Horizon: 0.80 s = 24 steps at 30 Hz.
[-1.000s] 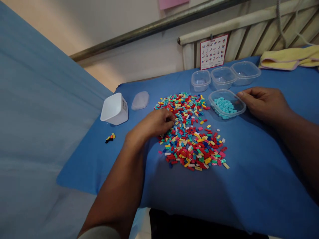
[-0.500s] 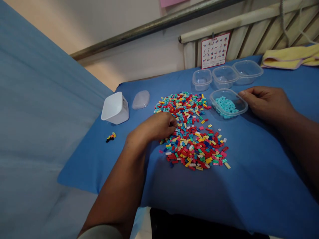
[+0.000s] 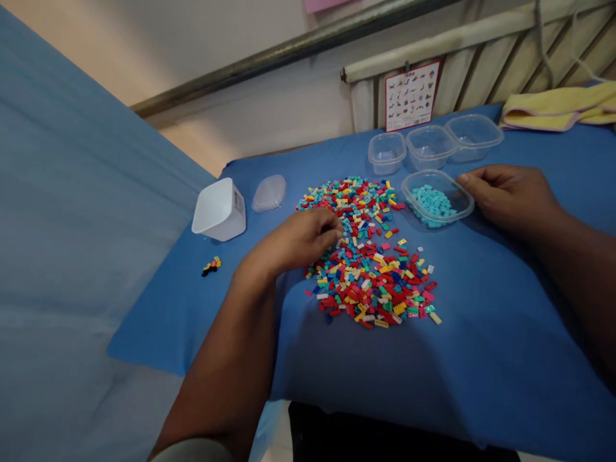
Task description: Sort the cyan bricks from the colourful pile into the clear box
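Observation:
A wide heap of small plastic building bricks (image 3: pixel 380 282) in red, yellow, turquoise, pink, white and blue lies on the blue-covered table. Over the left side of the heap is my left hand (image 3: pixel 310 236), its fingers pinched together; whatever they hold is hidden or too small to name. My right hand (image 3: pixel 510 192) grips the right rim of a clear plastic container (image 3: pixel 459 208) between thumb and fingers. Light-blue bricks (image 3: pixel 433 202) fill the bottom of that container, which stands right of the heap.
Behind are three clear containers (image 3: pixel 386 154) in a row and a picture card (image 3: pixel 411 96) against the radiator. A yellow cloth (image 3: pixel 558 108) lies at back right. Leftward are a clear lid (image 3: pixel 269 192), a white tub (image 3: pixel 219 212) and several small black and yellow pieces (image 3: pixel 210 266).
My left hand has shifted slightly up over the heap, its fingers still together. My right hand stays on the container's rim. The whole view has slid a little to the left.

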Tool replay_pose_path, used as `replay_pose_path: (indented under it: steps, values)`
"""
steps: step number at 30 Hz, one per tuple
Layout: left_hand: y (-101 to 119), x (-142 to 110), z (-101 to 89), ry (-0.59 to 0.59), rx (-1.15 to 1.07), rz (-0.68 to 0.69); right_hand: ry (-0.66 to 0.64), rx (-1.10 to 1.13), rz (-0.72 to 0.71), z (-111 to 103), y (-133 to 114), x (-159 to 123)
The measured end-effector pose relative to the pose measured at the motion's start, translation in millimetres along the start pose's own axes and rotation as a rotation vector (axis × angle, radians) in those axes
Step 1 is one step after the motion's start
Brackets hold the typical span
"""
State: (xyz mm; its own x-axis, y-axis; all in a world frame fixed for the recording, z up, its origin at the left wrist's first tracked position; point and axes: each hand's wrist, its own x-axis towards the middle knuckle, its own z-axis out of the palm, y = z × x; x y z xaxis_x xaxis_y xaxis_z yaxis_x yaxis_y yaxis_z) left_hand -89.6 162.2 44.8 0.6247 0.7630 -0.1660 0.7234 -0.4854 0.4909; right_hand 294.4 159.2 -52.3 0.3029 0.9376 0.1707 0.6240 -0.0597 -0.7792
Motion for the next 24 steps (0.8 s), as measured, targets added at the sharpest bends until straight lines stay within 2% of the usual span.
replay_pose_path:
  steps: [4,8,10,13,16,18,21,24]
  values:
    - [4.0,5.4,11.0,0.042,-0.166,0.039,-0.009,0.008,-0.040,0.6,0.5,1.3]
    - [14.5,22.0,19.0,0.088,-0.288,0.069,-0.019,0.035,-0.061,0.5,-4.0,1.2]
    - [26.1,39.0,21.0,0.102,-0.291,0.124,-0.029,0.045,-0.056,0.0,-6.3,0.9]
    - [48.3,77.9,26.3,0.141,-0.239,0.224,-0.021,0.033,-0.065,-0.1,-6.6,1.2]
    - [67.2,117.7,34.4,0.230,-0.236,0.306,-0.023,0.046,-0.079,0.8,-3.6,2.5]
    - [73.5,130.6,36.4,0.278,-0.222,0.340,-0.037,0.072,-0.087,1.1,-2.0,3.2]
    - [70.3,116.7,28.2,0.303,-0.196,0.309,-0.054,0.081,-0.075,0.5,-2.8,3.0]
    - [54.0,72.9,10.0,0.217,-0.172,0.200,-0.049,0.062,-0.060,-0.9,-5.5,2.0]
